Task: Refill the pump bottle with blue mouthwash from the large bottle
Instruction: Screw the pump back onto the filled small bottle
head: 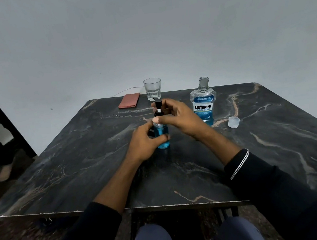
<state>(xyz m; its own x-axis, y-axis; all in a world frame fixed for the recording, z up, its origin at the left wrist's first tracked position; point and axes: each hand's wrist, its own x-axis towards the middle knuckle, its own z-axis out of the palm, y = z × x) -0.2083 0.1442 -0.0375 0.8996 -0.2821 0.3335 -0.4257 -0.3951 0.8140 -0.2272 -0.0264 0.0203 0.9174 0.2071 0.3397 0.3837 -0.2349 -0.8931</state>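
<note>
Your left hand point(146, 140) is wrapped around the body of the pump bottle point(162, 137), fingers curled round its far side and the thumb lying across the front of the blue-filled lower part, so the grip is closed on the bottle and holds it upright on the table point(274, 146). Your right hand point(180, 115) comes in from the right and above, fingers bent and gathered around the black collar just under the pump head point(158, 103); the thumb tip presses against the collar at the bottle's neck, and the other fingers close in behind it, so this hand pinches the pump top rather than lying open. The pump's nozzle stands above your right fingers, with its white stem showing beneath it. Both forearms reach forward over the dark marbled tabletop, the left nearly straight ahead, the right angled inward, with a silver bracelet point(239, 164) at the cuff of its dark sleeve. The pump bottle sits near the table's middle. The large bottle point(203, 103) stands uncapped to the right, close behind your right hand, part full of blue liquid. Its clear cap point(233, 122) lies on the table farther right. A drinking glass point(152, 89) and a folded reddish cloth point(128, 100) rest at the far edge.
</note>
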